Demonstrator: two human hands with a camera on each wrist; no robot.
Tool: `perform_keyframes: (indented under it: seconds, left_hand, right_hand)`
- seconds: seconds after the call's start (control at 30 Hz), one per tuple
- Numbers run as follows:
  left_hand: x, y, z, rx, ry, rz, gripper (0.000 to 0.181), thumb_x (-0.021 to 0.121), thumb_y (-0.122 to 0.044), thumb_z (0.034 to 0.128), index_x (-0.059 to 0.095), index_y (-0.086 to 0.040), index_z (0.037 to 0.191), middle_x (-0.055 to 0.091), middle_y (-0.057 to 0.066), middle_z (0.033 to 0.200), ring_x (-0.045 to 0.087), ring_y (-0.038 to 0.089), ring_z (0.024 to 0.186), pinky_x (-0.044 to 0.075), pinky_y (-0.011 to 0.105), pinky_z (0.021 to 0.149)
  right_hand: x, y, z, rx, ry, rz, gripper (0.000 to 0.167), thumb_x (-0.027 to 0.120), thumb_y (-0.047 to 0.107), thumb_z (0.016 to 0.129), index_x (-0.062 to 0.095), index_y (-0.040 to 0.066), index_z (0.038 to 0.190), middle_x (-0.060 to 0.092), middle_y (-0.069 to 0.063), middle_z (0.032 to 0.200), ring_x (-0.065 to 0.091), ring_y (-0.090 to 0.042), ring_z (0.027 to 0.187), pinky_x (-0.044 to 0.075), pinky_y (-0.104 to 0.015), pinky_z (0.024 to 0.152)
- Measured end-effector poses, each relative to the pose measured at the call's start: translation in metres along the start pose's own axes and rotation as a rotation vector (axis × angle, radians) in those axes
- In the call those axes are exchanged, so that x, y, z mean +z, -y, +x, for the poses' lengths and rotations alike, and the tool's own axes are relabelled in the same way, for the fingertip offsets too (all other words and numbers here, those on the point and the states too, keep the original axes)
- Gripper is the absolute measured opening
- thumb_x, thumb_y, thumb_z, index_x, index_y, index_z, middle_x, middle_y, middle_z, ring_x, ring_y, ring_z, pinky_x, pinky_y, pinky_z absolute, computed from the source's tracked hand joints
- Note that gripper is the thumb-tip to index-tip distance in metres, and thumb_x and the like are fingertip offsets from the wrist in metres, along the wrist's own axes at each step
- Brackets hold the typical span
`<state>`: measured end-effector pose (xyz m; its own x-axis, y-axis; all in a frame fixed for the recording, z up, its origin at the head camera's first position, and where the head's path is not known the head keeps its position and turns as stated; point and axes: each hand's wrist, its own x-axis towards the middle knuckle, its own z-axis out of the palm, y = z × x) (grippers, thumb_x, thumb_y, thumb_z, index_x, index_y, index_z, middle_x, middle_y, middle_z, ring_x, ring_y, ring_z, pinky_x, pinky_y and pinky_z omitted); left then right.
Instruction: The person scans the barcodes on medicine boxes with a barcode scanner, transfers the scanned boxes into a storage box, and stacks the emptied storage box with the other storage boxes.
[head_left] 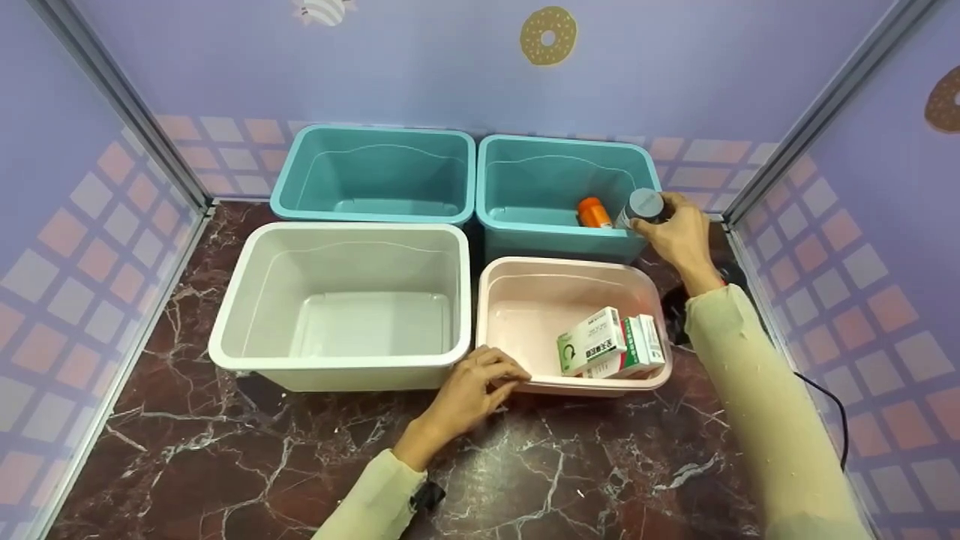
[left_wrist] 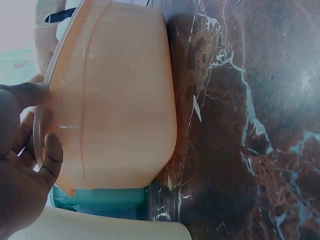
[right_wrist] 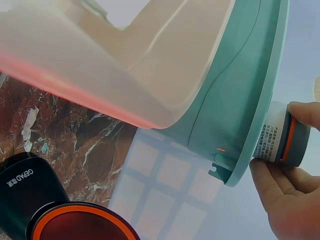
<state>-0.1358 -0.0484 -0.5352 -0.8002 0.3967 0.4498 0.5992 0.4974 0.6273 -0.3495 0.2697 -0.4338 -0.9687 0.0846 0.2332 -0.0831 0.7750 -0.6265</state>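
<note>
My right hand (head_left: 686,236) holds a jar (head_left: 645,206) by its dark grey lid, at the front right corner of the back right teal bin (head_left: 555,236). In the right wrist view, thumb and fingers pinch the jar (right_wrist: 270,135), which has a printed white label and an orange ring under the lid. An orange bottle (head_left: 594,214) lies inside that bin. My left hand (head_left: 469,386) grips the rim of the pink bin (head_left: 525,300) at its front left corner. Several medicine boxes (head_left: 592,341) stand leaning in the pink bin's right side.
A white bin (head_left: 341,364) stands at front left, with a second teal bin (head_left: 375,217) behind it. Purple walls (head_left: 450,67) enclose the marbled table (head_left: 262,465). Beside the pink bin is a black object (head_left: 675,315); a black cable (head_left: 832,405) runs at right.
</note>
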Motion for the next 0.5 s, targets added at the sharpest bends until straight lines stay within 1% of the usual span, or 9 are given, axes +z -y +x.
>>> perform_keyframes:
  seconds: [0.23,0.37,0.5]
  left_hand:
    - [0.0003,-0.0005,-0.0002,-0.005,-0.003,-0.01,0.016,0.076,-0.01,0.0863,0.077,-0.018,0.1,0.071,-0.005,0.099,0.061,0.016,0.098,0.049,0.03,0.091]
    - [0.0001,-0.0011,-0.0004,-0.014,0.003,-0.012,0.016,0.075,-0.01,0.0871,0.077,-0.019,0.1,0.071,-0.006,0.099,0.061,0.015,0.097,0.05,0.029,0.09]
    - [0.0004,-0.0008,0.0001,-0.01,0.0,-0.009,0.015,0.075,-0.01,0.0876,0.077,-0.018,0.1,0.071,-0.006,0.099,0.062,0.015,0.098,0.05,0.029,0.091]
  right_hand:
    - [0.0004,-0.0004,0.0002,-0.004,-0.004,0.032,0.059,0.08,0.023,0.08,0.06,-0.002,0.13,0.068,-0.024,0.121,0.062,-0.038,0.115,0.044,-0.046,0.104]
    - [0.0005,-0.0014,-0.0007,-0.017,0.007,0.041,0.055,0.079,0.021,0.081,0.062,-0.003,0.128,0.069,-0.024,0.12,0.064,-0.037,0.112,0.047,-0.045,0.102]
    - [0.0006,-0.0006,-0.0017,-0.033,0.021,0.07,0.054,0.079,0.021,0.082,0.063,-0.003,0.127,0.069,-0.024,0.12,0.065,-0.037,0.112,0.05,-0.045,0.099]
